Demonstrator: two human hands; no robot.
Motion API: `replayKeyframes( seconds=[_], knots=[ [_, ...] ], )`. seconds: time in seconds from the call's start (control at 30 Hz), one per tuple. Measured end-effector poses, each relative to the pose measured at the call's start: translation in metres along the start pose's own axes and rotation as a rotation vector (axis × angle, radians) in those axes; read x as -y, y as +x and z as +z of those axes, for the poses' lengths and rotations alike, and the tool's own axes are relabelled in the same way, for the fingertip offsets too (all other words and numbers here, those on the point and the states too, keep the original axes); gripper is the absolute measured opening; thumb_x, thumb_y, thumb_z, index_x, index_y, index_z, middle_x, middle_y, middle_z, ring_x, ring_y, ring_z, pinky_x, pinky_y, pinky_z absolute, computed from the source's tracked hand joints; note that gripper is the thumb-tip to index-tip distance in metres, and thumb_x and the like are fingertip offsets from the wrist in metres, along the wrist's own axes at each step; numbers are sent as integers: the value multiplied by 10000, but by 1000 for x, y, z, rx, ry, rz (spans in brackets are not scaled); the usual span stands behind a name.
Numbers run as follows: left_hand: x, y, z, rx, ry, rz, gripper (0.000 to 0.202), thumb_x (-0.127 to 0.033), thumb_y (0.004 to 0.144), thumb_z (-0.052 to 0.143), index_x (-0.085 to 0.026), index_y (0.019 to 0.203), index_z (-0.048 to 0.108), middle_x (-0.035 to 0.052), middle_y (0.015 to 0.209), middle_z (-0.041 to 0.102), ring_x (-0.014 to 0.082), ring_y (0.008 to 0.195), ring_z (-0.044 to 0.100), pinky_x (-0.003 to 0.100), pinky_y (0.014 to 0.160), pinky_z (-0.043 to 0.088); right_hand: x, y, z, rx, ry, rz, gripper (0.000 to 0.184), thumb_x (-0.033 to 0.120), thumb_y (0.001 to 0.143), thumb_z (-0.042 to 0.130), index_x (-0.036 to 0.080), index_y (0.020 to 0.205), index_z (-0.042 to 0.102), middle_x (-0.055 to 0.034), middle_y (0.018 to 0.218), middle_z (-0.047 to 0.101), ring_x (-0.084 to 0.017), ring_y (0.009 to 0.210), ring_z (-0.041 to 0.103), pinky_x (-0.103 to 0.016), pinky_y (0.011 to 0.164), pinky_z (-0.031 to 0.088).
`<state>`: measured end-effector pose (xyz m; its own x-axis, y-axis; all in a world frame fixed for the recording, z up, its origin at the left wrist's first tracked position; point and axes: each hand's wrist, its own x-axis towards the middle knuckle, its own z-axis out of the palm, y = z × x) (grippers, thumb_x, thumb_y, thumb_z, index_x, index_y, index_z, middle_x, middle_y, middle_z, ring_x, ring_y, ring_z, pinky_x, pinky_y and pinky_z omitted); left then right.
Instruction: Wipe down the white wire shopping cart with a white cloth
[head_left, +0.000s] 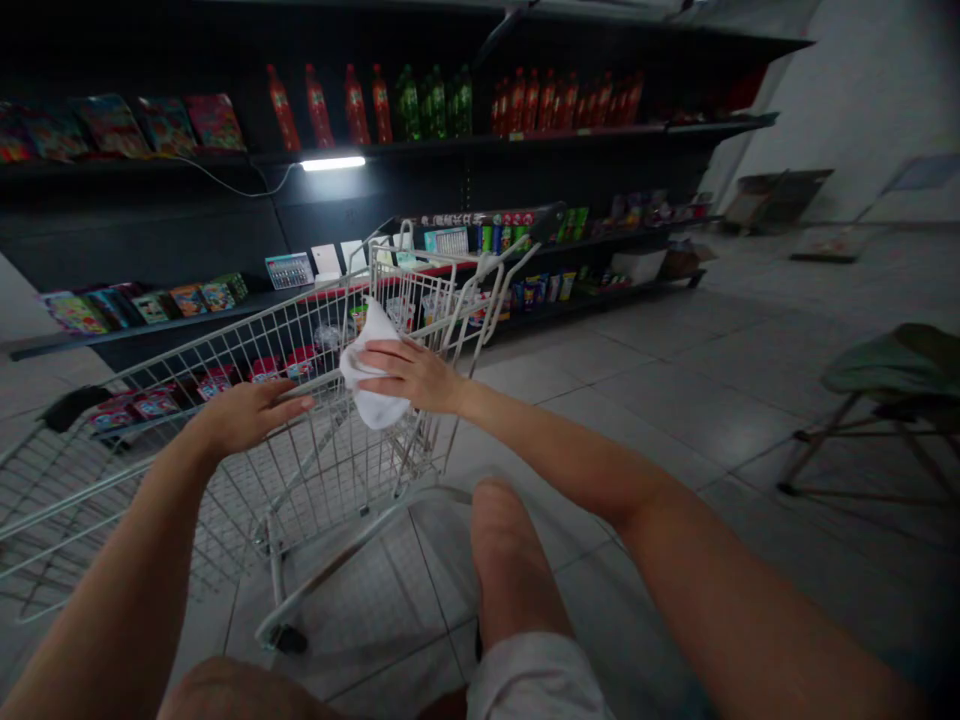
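Note:
A wire shopping cart point(300, 450) stands right in front of me, angled across the view. My left hand point(244, 415) is on its upper side rim, the rim running between thumb and fingers. Against the cart's side, near the handle end, my right hand point(409, 375) presses a crumpled white cloth point(379, 405). The fingers lie across the cloth, and one corner of it sticks up above them. The cart's child-seat wire panel point(412, 285) is just beyond the cloth.
Behind the cart runs a dark store shelf point(420, 185) with red bottles point(315, 105), green bottles point(435, 105) and boxed goods point(210, 295). A lit tube lamp point(334, 163) hangs there. On the right stands a folding stool point(896, 375). A cart caster point(289, 638) is near my feet.

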<state>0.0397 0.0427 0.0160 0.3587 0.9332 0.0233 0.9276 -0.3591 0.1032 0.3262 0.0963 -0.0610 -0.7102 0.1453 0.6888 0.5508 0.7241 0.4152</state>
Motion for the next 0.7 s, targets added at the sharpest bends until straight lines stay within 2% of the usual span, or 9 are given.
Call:
replayKeyframes(
  seconds=[0.03, 0.1, 0.2, 0.23, 0.37, 0.43, 0.5, 0.57, 0.7],
  knots=[
    [0, 0, 0, 28, 44, -30, 704, -723, 838, 300, -142, 1054, 633, 102, 952, 706, 250, 893, 642, 323, 786, 436, -15, -9, -9, 39, 18, -41, 304, 188, 946, 511, 347, 1180, 620, 12, 1341, 555, -184, 1324, 431, -412, 1094, 418],
    [4, -4, 0, 55, 101, -70, 678, -744, 835, 315, -152, 909, 637, 71, 800, 686, 226, 789, 634, 297, 707, 406, -46, -25, -28, 91, 44, -14, 267, 184, 937, 519, 331, 1119, 647, 1, 1302, 574, -195, 1306, 458, -432, 1090, 430],
    [9, -9, 1, 43, 126, -84, 657, -775, 811, 338, -172, 743, 589, 23, 648, 622, 185, 662, 593, 268, 615, 344, -76, -35, -53, 54, 57, 192, 213, 219, 924, 531, 290, 1072, 667, -31, 1253, 580, -226, 1276, 484, -461, 1092, 429],
    [9, -9, 2, 33, 138, -96, 655, -786, 799, 354, -176, 727, 580, 16, 629, 612, 178, 638, 582, 267, 598, 327, -81, -35, -60, -23, 39, 283, 206, 240, 928, 522, 274, 1068, 669, -43, 1250, 574, -238, 1277, 483, -475, 1095, 419],
    [5, -9, 5, 11, 180, -108, 643, -787, 800, 364, -183, 715, 568, 20, 632, 615, 170, 615, 568, 271, 584, 299, -94, -33, -78, -537, -127, 640, 273, 296, 947, 463, 195, 1086, 676, -125, 1286, 556, -261, 1283, 473, -495, 1111, 362],
    [1, -8, 7, 10, 196, -106, 645, -795, 793, 372, -185, 721, 569, 22, 643, 625, 169, 615, 570, 273, 589, 300, -97, -36, -76, -637, -157, 711, 298, 270, 940, 443, 175, 1103, 674, -147, 1335, 536, -261, 1313, 448, -503, 1120, 337],
    [-1, -6, 8, 5, 208, -111, 659, -817, 770, 386, -188, 722, 574, 20, 643, 630, 167, 608, 567, 273, 590, 303, -89, -41, -60, -629, -134, 748, 339, 235, 932, 406, 173, 1151, 657, -145, 1388, 499, -258, 1362, 405, -524, 1130, 316],
    [-2, -3, 9, -1, 216, -114, 674, -838, 750, 393, -190, 713, 573, 14, 625, 622, 165, 594, 559, 272, 583, 303, -66, -49, -29, -593, -90, 792, 380, 227, 927, 377, 186, 1204, 634, -136, 1412, 473, -253, 1385, 386, -535, 1126, 327],
    [-8, 4, 9, 3, 220, -130, 699, -860, 735, 378, -189, 701, 572, 13, 612, 610, 164, 587, 558, 264, 568, 302, 24, -77, 60, -434, 44, 891, 360, 253, 881, 436, 238, 1158, 666, -128, 1368, 502, -270, 1353, 432, -526, 1065, 425]
  ],
)
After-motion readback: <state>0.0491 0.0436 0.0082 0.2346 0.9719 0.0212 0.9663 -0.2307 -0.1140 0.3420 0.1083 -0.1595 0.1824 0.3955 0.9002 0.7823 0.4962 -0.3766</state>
